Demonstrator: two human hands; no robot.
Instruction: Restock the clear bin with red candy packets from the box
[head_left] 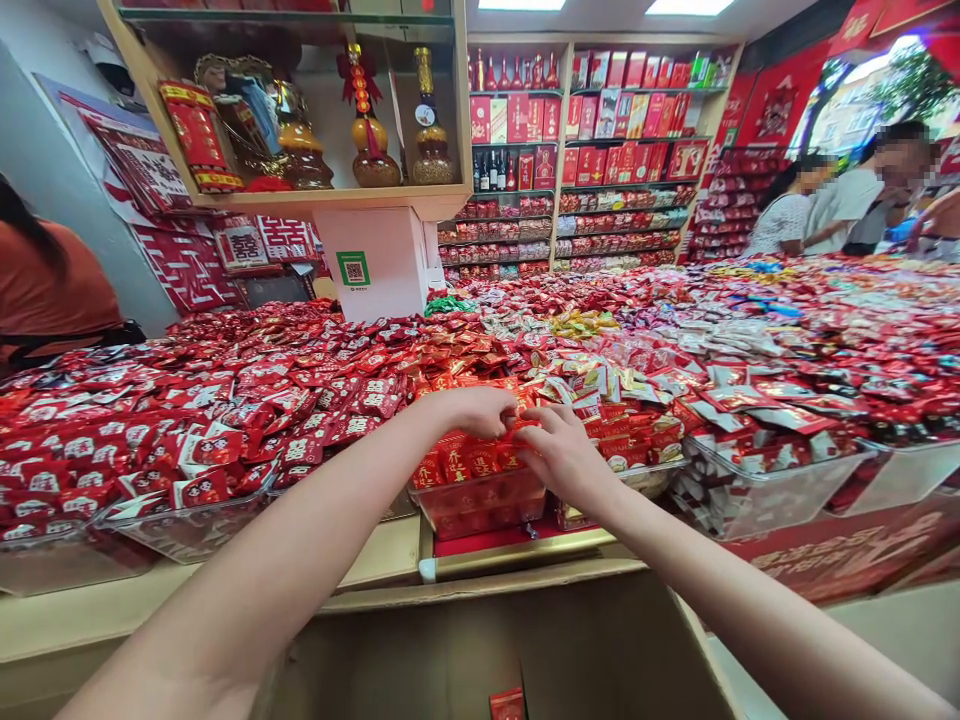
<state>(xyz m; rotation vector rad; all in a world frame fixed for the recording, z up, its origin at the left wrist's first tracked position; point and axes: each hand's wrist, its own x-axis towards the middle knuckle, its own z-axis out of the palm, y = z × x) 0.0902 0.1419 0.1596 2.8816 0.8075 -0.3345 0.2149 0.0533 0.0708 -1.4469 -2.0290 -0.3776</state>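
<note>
Both hands are over a clear plastic bin (pixel 480 508) filled with red packets (pixel 457 462) printed in gold. My left hand (pixel 486 412) has its fingers curled together at the top of the packets; what they hold, if anything, is hidden. Just right of it, almost touching, my right hand (pixel 559 450) reaches in with fingers apart over the same packets, and nothing shows in its grip. Below the bin is an open cardboard box (pixel 600 640), with one small red packet (pixel 507 704) inside it.
Neighbouring bins of wrapped sweets stand left and right, including a clear bin (pixel 780 495). A white pillar (pixel 382 285) with a QR code rises behind under a display cabinet (pixel 330 200). People stand at the far right (pixel 832 215) and far left (pixel 56 275).
</note>
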